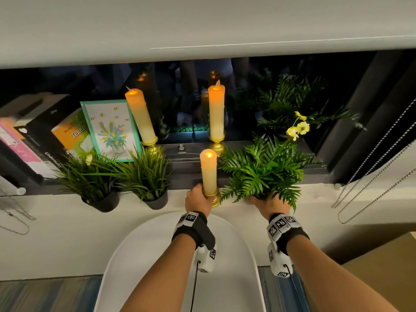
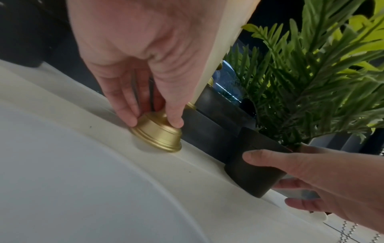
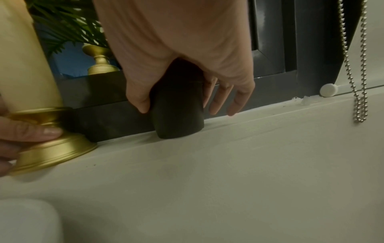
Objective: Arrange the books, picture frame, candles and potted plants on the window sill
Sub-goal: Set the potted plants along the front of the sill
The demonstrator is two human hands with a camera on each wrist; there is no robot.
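My left hand [image 1: 198, 198] grips the gold base [image 2: 158, 133] of a lit cream candle [image 1: 209, 172] standing on the white sill [image 1: 67, 221]. My right hand [image 1: 269, 202] wraps around the black pot [image 3: 178, 111] of a fern with yellow flowers [image 1: 263, 170], its bottom on the sill by the dark window frame. Two more lit candles [image 1: 140, 115] [image 1: 216, 113] stand behind. A flower picture in a teal frame [image 1: 111, 129] leans beside leaning books [image 1: 36, 136]. Two grass plants in black pots [image 1: 90, 176] [image 1: 148, 176] sit to the left.
Bead chains of the blind [image 1: 364, 176] hang at the right, and another chain [image 1: 13, 212] lies at the left. A white rounded surface [image 1: 180, 255] lies below my forearms. The lowered blind [image 1: 202, 25] spans the top. A white stopper [image 3: 329, 90] sits at the frame corner.
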